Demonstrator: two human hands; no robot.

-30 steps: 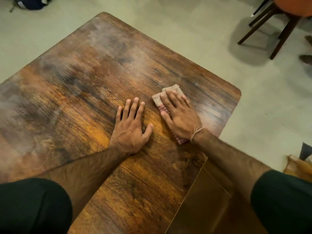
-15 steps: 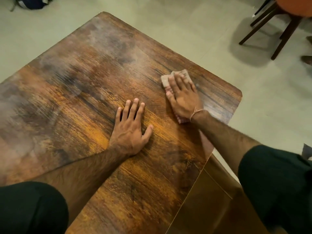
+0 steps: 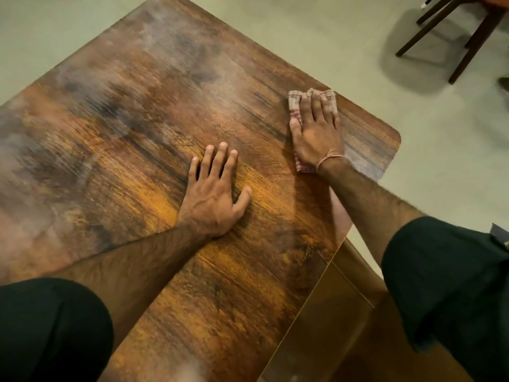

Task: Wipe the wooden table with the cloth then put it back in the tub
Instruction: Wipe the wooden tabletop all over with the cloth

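The wooden table [image 3: 137, 119] fills most of the head view, its top streaked with hazy smears. A small folded pinkish cloth [image 3: 294, 102] lies near the table's far right edge. My right hand [image 3: 316, 130] presses flat on it with straight fingers, covering most of it; the cloth shows beyond the fingertips and beside the wrist. My left hand [image 3: 214, 191] rests palm down on the bare wood in the middle, fingers spread, a short way left of the cloth. No tub is in view.
Dark wooden chair legs [image 3: 465, 48] stand on the pale floor at the top right. A lower brown surface [image 3: 330, 312] sits beside the table's near right edge. The table's rounded right corner [image 3: 394, 136] is close to my right hand.
My right hand has slid the cloth away from me along the table toward the far right edge. My left hand has stayed planted in place.
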